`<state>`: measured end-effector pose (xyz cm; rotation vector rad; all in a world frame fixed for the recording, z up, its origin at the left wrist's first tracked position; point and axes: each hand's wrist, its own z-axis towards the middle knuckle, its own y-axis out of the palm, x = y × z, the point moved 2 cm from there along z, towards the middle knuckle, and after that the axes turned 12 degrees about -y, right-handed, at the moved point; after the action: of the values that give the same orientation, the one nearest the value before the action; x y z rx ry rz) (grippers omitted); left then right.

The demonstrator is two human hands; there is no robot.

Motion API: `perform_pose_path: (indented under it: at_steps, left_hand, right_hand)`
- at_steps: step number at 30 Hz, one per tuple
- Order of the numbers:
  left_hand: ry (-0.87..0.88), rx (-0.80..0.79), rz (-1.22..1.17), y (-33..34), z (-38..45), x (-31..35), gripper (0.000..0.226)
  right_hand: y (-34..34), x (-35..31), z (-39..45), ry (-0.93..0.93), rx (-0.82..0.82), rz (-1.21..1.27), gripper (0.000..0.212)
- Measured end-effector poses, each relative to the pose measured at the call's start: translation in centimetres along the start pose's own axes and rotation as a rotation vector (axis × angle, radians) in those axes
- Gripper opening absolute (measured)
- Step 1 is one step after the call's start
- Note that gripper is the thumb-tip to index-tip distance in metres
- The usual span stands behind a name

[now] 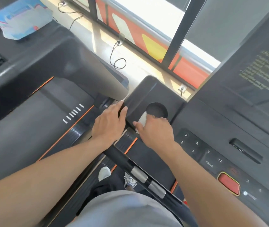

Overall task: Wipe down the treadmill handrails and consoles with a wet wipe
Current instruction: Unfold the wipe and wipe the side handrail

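— Up at the far left, what's on the neighbouring machine?
— A blue and white wipe packet (pixel 22 22) lies on that dark console (pixel 32 51), well away from both hands.

— And the left hand?
— The left hand (pixel 108 122) rests on the left edge of the cup-holder panel (pixel 148 94). Its fingers (pixel 122 112) are fairly straight and laid over the panel's corner, not clenched on anything.

— Where's the wipe?
— The white wipe (pixel 142 120) is just right of that, on the panel at the near rim of the round cup hole (pixel 157 109). The right hand (pixel 155 131) is on top of it, fingers curled down over it and thumb stretched out to the left; only a bit of the wipe shows beyond the fingers.

— Anything below the hands?
— A black handrail (pixel 130 164) with two silver bands runs diagonally under the wrists.

— Further right?
— The button panel (pixel 212 159) with numbers and a red stop button (pixel 228 184), untouched by either hand
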<state>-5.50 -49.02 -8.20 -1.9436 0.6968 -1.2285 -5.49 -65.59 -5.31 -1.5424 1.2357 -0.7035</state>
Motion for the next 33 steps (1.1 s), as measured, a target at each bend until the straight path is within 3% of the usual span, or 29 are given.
perform_pose_path:
  at_steps: [5,9,11,13,17,20,22,25,27,29,31,33]
  left_hand:
    - [-0.002,-0.018,-0.014,0.1,0.4,-0.2,0.052]
    - [-0.004,-0.059,-0.016,0.2,0.8,-0.5,0.055]
    - [0.01,-0.065,-0.038,0.2,0.8,-0.7,0.054]
    - [0.017,-0.074,-0.05,0.2,1.0,-0.7,0.054]
    - [0.031,-0.092,-0.045,0.1,1.0,-0.8,0.053]
    - [0.033,-0.104,-0.04,0.0,0.8,-1.0,0.054]
    - [0.032,-0.107,-0.034,-0.1,0.8,-1.0,0.054]
    - [0.031,-0.101,-0.03,-0.1,0.9,-0.8,0.053]
    - [0.025,-0.099,-0.04,0.0,0.9,-0.8,0.052]
    - [0.026,-0.096,-0.057,0.0,0.8,-0.9,0.052]
    - [0.022,-0.095,-0.064,-0.1,0.9,-0.8,0.052]
    - [0.021,-0.086,-0.052,-0.1,0.8,-0.8,0.052]
  right_hand:
    - [1.9,-0.2,-2.0,0.076,0.22,-0.102,0.054]
    - [1.8,-1.3,-2.6,0.107,0.342,0.068,0.049]
    - [1.4,-2.2,-2.5,0.093,0.303,0.166,0.042]
    - [0.5,-2.5,-1.7,0.088,0.235,0.215,0.049]
    - [-0.2,-2.2,1.5,0.231,0.074,0.367,0.052]
    - [-0.2,-2.1,0.4,0.045,0.003,0.022,0.041]
    - [-0.3,-1.5,-1.2,-0.05,-0.106,-0.198,0.044]
    - [-0.9,0.3,0.1,-0.004,-0.238,-0.213,0.052]
    - [-0.4,0.3,1.9,0.056,-0.302,-0.138,0.082]
    - [0.8,-0.3,3.0,0.119,-0.189,-0.006,0.099]
    - [1.6,-0.6,2.4,0.107,-0.05,0.059,0.096]
    - [1.2,-0.2,0.4,0.095,-0.015,0.09,0.085]
